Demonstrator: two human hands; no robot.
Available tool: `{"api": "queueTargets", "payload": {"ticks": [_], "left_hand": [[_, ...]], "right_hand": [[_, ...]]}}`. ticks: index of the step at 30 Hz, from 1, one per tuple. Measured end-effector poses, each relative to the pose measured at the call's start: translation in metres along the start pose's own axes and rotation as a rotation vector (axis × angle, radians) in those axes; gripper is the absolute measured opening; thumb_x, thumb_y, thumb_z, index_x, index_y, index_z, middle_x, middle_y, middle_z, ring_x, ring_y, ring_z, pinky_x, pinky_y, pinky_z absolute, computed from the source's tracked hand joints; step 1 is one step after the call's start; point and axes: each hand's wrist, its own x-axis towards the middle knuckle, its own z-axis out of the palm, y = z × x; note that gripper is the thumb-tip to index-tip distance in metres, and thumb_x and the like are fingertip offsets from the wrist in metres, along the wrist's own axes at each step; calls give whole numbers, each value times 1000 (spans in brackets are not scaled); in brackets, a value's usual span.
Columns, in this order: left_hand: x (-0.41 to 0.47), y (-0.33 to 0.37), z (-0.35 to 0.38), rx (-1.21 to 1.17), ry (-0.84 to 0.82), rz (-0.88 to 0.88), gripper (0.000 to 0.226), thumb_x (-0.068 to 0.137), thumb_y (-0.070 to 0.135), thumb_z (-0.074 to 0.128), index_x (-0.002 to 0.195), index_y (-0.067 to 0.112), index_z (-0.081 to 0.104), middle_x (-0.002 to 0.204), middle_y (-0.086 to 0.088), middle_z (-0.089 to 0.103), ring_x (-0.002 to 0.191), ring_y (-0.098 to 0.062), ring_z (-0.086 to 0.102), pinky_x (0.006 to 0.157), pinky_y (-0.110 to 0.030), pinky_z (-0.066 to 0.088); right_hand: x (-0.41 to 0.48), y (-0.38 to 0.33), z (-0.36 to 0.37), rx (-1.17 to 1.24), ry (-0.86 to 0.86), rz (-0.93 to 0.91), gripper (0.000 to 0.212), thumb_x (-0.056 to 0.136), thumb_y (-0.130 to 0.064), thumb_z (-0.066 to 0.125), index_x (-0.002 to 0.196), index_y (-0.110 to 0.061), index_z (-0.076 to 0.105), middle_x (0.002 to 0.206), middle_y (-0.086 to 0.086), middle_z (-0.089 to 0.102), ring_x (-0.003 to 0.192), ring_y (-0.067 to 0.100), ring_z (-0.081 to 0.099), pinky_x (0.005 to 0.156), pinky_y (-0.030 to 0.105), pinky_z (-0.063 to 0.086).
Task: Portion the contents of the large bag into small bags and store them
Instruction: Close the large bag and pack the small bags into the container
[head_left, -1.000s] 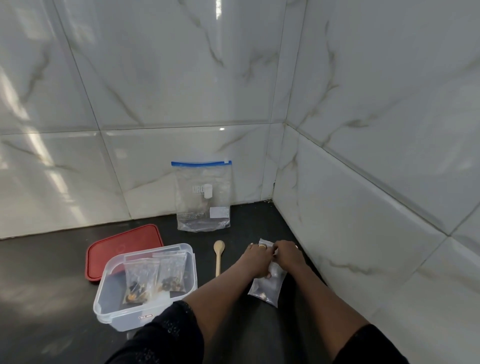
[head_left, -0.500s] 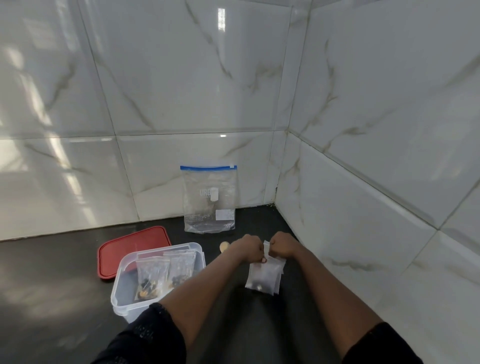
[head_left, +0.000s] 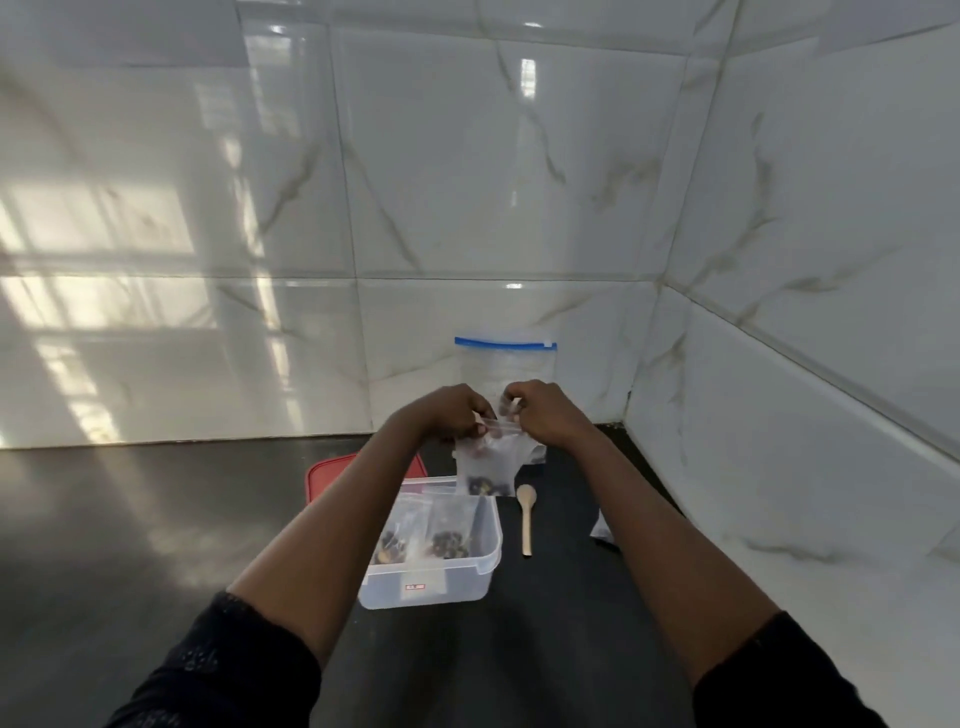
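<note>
Your left hand (head_left: 451, 415) and right hand (head_left: 540, 413) pinch the small bag (head_left: 491, 465) top, held above the container (head_left: 483, 558).

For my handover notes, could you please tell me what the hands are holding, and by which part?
One small bag, pinched along its top seal: left hand at the left end, right hand at the right end.

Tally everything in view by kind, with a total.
Large clear plastic zip bag with blue seal: 1
Small clear plastic bags with dark contents: 3
Clear plastic container: 1
Flat red plastic lid: 1
Wooden spoon: 1
Partly hidden clear plastic piece: 1
Total: 8
</note>
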Motion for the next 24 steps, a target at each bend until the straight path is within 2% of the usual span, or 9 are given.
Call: {"api": "queueTargets", "payload": {"ticks": [3, 6, 11, 13, 15, 17, 19, 20, 24], "left_hand": [[-17, -25, -15, -38, 1, -101, 26, 89, 4, 53, 111, 12, 65, 88, -9, 62, 75, -20, 56, 69, -29, 50], [-30, -49, -13, -93, -58, -207, 24, 89, 0, 48, 99, 14, 66, 69, -3, 57, 57, -14, 55, 51, -23, 47], [-40, -83, 18, -62, -253, -335, 30, 90, -4, 36, 100, 14, 59, 85, 0, 64, 79, -20, 67, 58, -25, 50], [-41, -91, 32, -31, -281, -347, 35, 89, -5, 36, 111, 12, 59, 93, -3, 61, 86, -22, 66, 65, -27, 52], [-41, -96, 44, 17, -286, -353, 37, 89, -4, 39, 118, 12, 57, 100, -7, 57, 88, -24, 61, 70, -29, 53], [-38, -98, 51, 92, -244, -348, 37, 90, 1, 44, 123, 12, 56, 109, -11, 58, 93, -25, 58, 79, -33, 53], [-34, -97, 53, 190, -191, -322, 35, 91, 9, 51, 126, 12, 55, 122, -10, 58, 105, -25, 56, 90, -33, 48], [-32, -96, 53, 237, -167, -304, 35, 90, 13, 54, 126, 12, 56, 125, -8, 58, 111, -24, 54, 93, -32, 44], [-18, -89, 42, 340, -74, -226, 32, 85, 18, 64, 116, 10, 64, 118, -8, 64, 111, -23, 57, 96, -32, 43]], "right_hand": [[6, -25, 13, 0, -59, -58, 31, 87, 5, 43, 105, -5, 66, 112, 12, 63, 85, 20, 58, 60, 16, 40], [13, -38, 35, -89, -164, -71, 30, 87, 1, 47, 110, -7, 64, 118, 13, 61, 101, 26, 58, 72, 25, 40], [12, -42, 73, -276, -446, -66, 36, 88, 3, 44, 119, 0, 60, 123, 14, 59, 111, 30, 55, 86, 33, 44], [11, -39, 88, -334, -532, -55, 23, 87, 5, 46, 100, 0, 64, 98, 9, 63, 88, 23, 58, 68, 25, 42], [13, -35, 101, -357, -574, -23, 27, 87, 6, 48, 67, -11, 53, 70, -2, 49, 63, 10, 44, 53, 20, 30], [11, -31, 110, -363, -607, -13, 32, 88, 3, 50, 64, -18, 49, 71, -3, 48, 64, 9, 43, 54, 18, 30], [9, -24, 119, -348, -569, -41, 15, 91, -1, 51, 95, -8, 64, 99, 6, 60, 89, 20, 57, 72, 21, 41], [7, -21, 120, -320, -517, -51, 20, 90, -3, 54, 109, -6, 62, 113, 8, 59, 102, 24, 58, 82, 27, 43], [9, -13, 111, -208, -232, -127, 17, 88, -2, 57, 103, -5, 63, 108, 12, 63, 100, 27, 60, 86, 35, 47]]}}
